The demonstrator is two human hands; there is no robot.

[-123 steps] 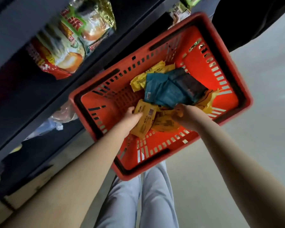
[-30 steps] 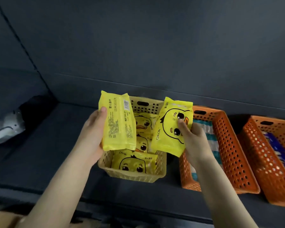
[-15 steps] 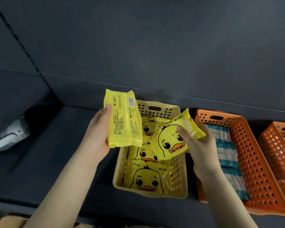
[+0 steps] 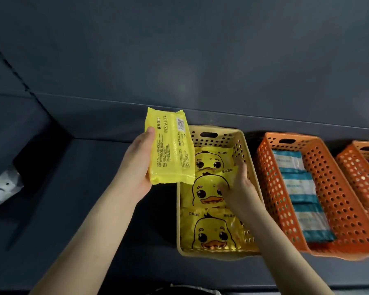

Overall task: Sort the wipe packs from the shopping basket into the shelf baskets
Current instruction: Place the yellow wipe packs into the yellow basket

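Note:
My left hand [image 4: 136, 165] holds a yellow wipe pack [image 4: 169, 150] upright, its printed back toward me, just left of the yellow shelf basket [image 4: 239, 137]. My right hand [image 4: 238, 186] reaches into that basket and rests flat on a yellow duck wipe pack [image 4: 205, 192] lying in the middle. Another duck pack [image 4: 211, 160] lies behind it and a third [image 4: 213, 231] in front. The fingers press on the middle pack; I cannot tell if they still grip it. The red shopping basket is out of view.
An orange basket [image 4: 264, 167] to the right holds teal-and-white wipe packs [image 4: 300, 188]. A second orange basket [image 4: 358, 173] stands at the far right edge. All sit on a dark grey shelf [image 4: 83, 209] with a dark back wall. A white object [image 4: 2, 188] lies at the far left.
My right hand has lowered its duck pack into the yellow basket and laid it flat. My left hand stays raised with its pack. Earlier, both hands were picking packs from the red shopping basket.

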